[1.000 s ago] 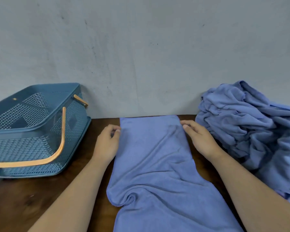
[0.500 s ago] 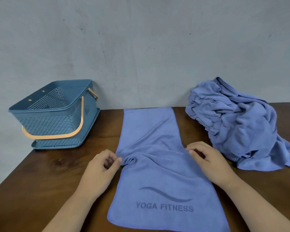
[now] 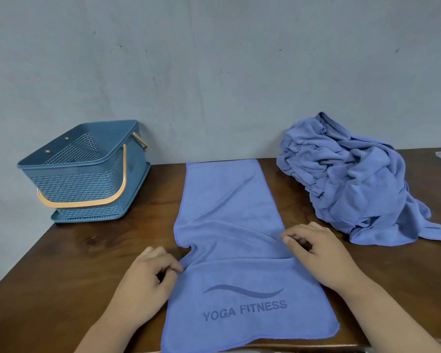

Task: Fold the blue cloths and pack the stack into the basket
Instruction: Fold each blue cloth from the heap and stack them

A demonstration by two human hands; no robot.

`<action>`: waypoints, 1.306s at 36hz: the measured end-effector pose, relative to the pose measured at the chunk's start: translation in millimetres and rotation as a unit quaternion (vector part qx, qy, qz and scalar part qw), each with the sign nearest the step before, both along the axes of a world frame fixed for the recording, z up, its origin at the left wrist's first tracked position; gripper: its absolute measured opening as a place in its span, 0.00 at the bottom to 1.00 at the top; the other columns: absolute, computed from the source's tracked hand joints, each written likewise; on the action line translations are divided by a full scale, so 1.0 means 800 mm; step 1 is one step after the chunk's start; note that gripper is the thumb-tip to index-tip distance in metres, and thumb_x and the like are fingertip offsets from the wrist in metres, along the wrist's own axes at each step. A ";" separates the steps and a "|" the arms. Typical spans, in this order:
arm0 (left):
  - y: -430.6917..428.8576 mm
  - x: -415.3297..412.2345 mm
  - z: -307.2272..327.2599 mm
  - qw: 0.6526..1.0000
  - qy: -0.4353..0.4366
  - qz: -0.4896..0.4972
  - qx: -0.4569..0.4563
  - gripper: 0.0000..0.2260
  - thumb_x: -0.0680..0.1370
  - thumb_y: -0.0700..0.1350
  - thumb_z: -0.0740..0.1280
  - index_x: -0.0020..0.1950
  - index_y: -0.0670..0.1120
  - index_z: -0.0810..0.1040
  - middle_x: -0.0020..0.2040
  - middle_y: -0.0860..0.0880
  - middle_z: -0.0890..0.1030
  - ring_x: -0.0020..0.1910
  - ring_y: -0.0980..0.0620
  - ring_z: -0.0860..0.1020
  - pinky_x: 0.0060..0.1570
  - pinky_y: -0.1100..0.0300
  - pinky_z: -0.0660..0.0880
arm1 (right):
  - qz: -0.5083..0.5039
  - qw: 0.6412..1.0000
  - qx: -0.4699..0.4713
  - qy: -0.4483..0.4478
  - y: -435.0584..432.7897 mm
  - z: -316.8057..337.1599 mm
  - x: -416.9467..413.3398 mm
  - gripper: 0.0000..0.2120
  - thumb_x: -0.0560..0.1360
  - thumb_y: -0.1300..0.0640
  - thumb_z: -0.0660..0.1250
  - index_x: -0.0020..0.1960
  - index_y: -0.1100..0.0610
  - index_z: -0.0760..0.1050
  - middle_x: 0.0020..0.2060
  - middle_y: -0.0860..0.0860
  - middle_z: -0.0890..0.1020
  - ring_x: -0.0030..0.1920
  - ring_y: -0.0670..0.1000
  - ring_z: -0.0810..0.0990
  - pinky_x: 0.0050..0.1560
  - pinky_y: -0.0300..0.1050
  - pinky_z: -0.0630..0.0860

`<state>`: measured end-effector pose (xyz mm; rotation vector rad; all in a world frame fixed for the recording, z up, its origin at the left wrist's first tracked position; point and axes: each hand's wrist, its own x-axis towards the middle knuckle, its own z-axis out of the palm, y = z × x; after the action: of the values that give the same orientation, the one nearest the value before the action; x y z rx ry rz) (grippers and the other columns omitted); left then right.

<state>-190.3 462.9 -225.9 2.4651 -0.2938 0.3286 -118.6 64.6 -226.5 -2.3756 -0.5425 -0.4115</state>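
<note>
Cloth (image 3: 229, 220) lies spread lengthwise down the middle of the desk (image 3: 61, 276). Its far end sits close to the wall (image 3: 214, 72), and its near end reaches the desk's front edge, where a wave mark and the words YOGA FITNESS are printed. About halfway along, both long edges are drawn slightly inward, and soft creases run across the cloth between them.

Your left hand (image 3: 148, 278) rests on the desk at the left edge of the cloth. Its fingers are curled and the fingertips nip that edge just below the inward dip. Your right hand (image 3: 316, 253) lies across the right edge, also with curled fingers, and the thumb and forefinger pinch the fabric where the crease starts. Both forearms come in from the bottom of the view, one on each side of the printed end.

To your right, apart from the flat cloth, a crumpled heap of cloths (image 3: 354, 184) in the same blue is piled near the wall, with a loose tail trailing toward you along the desk. To your left, the basket (image 3: 87, 174) stands at the far left corner of the desk, close to the wall. It is blue with perforated sides, and its orange handle (image 3: 87, 202) is swung down across its front. At the far right edge a sliver of something pale blue shows, too little to identify.
</note>
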 end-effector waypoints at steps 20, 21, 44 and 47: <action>-0.011 0.001 0.007 0.994 -0.041 -0.041 0.090 0.07 0.85 0.57 0.61 0.54 0.65 0.79 0.52 0.66 0.76 0.55 0.58 0.75 0.57 0.57 0.71 | 0.059 0.996 0.016 0.064 0.001 0.012 -0.010 0.19 0.84 0.33 0.56 0.64 0.37 0.80 0.54 0.36 0.84 0.59 0.46 0.80 0.63 0.52 0.73; -0.011 0.000 0.008 0.994 -0.043 -0.040 0.089 0.07 0.85 0.57 0.61 0.51 0.64 0.78 0.50 0.65 0.76 0.53 0.58 0.74 0.55 0.57 0.71 | 0.055 0.996 0.009 0.063 0.000 0.011 -0.010 0.18 0.84 0.34 0.56 0.63 0.37 0.81 0.56 0.34 0.84 0.62 0.45 0.79 0.64 0.52 0.73; 0.001 -0.051 0.025 0.960 -0.015 -0.256 0.113 0.14 0.77 0.61 0.76 0.60 0.62 0.80 0.58 0.64 0.75 0.58 0.56 0.76 0.59 0.53 0.73 | 0.170 0.979 -0.026 0.107 -0.009 0.026 -0.097 0.06 0.72 0.44 0.81 0.44 0.38 0.84 0.74 0.37 0.74 0.83 0.49 0.57 0.78 0.60 0.57; -0.001 -0.051 0.026 0.964 -0.016 -0.246 0.099 0.09 0.79 0.61 0.75 0.56 0.62 0.81 0.55 0.63 0.76 0.56 0.56 0.77 0.58 0.52 0.73 | 0.176 0.976 -0.080 0.095 -0.008 0.026 -0.099 0.09 0.72 0.36 0.78 0.49 0.36 0.83 0.75 0.32 0.70 0.84 0.46 0.52 0.81 0.58 0.47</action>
<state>-231.4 461.8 -205.2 2.4730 -0.9704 0.1282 -197.5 58.4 -205.8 -2.3698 -0.9143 0.0192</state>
